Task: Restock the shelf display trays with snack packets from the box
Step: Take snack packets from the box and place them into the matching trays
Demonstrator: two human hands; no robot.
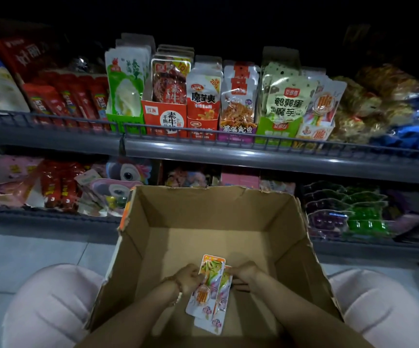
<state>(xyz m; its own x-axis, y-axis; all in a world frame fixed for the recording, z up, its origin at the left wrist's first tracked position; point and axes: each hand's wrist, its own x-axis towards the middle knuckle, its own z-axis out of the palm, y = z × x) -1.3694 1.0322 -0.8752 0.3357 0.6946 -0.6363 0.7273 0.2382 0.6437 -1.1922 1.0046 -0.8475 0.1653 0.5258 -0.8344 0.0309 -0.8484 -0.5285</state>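
Head view: upper part of frame lost in darkness, far ends of the shelf (253, 149) smeared and dim, goods on the lower tier too blurred to name; near wall of the cardboard box (291, 222) cut off by the bottom edge, and the lowest snack packet half hidden beneath the ones above it. Inside the box, close to its near side, a small overlapping stack of snack packets (207, 288), white with green and orange print, held slightly tilted above the otherwise bare floor of the box. Left hand (188, 278) closed on the stack's left edge near its upper half, fingers curled in, a bracelet at the wrist. Right hand (245, 273) pinching the stack's upper right edge, fingers partly tucked behind the packets and hard to separate. Both forearms reaching forward and down into the box from the bottom of the frame, converging on the stack, pale-clad knees on either side. On the shelf above, a row of display trays (315, 133) standing upright with packets, the matching white-and-orange tray at the right end of the row, well apart from the hands
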